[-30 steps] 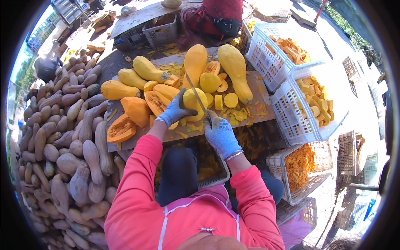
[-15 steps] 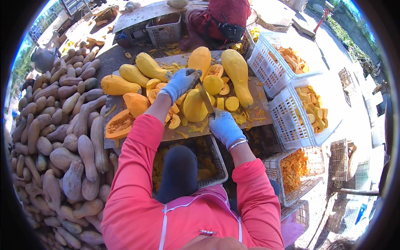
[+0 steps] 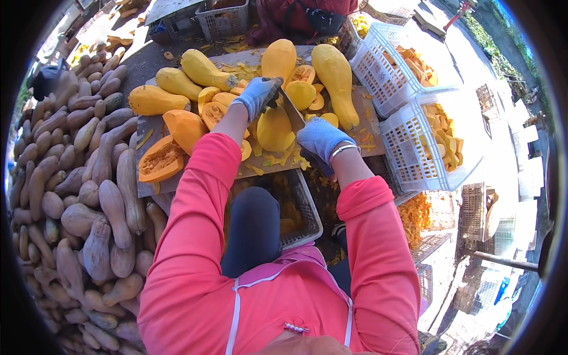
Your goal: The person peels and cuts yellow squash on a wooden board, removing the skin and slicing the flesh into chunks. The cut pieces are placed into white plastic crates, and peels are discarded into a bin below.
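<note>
A knife (image 3: 293, 112) slants between my two gloved hands, over a peeled yellow squash piece (image 3: 276, 130) on the board. My right hand (image 3: 322, 139) is closed round its near end; the handle is hidden in the glove. At the blade's far end, my left hand (image 3: 260, 96) has its fingers closed on it. Cut squash chunks (image 3: 214, 111) lie beside my left wrist, and a hollowed orange half (image 3: 161, 160) rests at the board's left edge. Whole peeled squashes (image 3: 204, 70) lie along the far side, with a long one (image 3: 336, 83) beyond my right hand.
Unpeeled squashes (image 3: 89, 195) are heaped on the left. White crates (image 3: 408, 139) of cut pieces stand right of the board (image 3: 248, 171). Below it sits a dark crate (image 3: 305, 207) with peelings, near my knee. Across the board is another person in dark red (image 3: 278, 21).
The view has shifted, so the board sits higher and further left. My right wrist has turned and its forearm swung outward. The blade remains over the squash piece.
</note>
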`<state>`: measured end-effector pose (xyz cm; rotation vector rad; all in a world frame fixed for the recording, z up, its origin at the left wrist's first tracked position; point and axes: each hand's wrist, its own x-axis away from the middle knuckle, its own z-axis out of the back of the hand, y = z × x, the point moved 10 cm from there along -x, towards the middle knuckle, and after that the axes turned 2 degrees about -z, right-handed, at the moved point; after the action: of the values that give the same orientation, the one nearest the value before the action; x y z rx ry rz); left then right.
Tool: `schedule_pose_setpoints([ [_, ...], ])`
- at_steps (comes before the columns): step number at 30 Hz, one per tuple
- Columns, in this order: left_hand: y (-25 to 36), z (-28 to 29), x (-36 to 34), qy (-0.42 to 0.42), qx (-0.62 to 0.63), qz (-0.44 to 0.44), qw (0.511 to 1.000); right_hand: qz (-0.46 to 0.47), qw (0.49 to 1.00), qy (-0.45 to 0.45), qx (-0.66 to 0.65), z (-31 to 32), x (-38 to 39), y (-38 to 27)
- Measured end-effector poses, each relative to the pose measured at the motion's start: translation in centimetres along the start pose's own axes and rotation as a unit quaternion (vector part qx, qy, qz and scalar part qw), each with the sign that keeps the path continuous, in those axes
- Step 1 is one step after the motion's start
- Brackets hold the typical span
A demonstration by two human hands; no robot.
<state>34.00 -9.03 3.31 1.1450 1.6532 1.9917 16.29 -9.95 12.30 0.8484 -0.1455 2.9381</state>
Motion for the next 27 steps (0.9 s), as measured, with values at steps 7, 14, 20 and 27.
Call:
schedule_pose_setpoints([
  [7,0.4,0.6,-0.2,0.035,-0.047,0.026,0.998,0.048,0.998,-0.030,-0.002,-0.9,-1.3,-0.5],
  [14,-4.7,2.2,-4.2,0.034,-0.033,0.049,0.998,0.019,0.999,0.042,-0.010,-7.0,-7.9,1.0],
  [20,-3.8,1.3,-3.1,0.030,-0.073,0.053,0.995,0.034,0.997,0.068,-0.004,-8.3,-7.7,0.8],
  [27,-4.1,0.4,-1.2,0.036,-0.024,-0.049,0.998,-0.020,0.995,0.033,-0.088,-9.1,-7.8,1.2],
])
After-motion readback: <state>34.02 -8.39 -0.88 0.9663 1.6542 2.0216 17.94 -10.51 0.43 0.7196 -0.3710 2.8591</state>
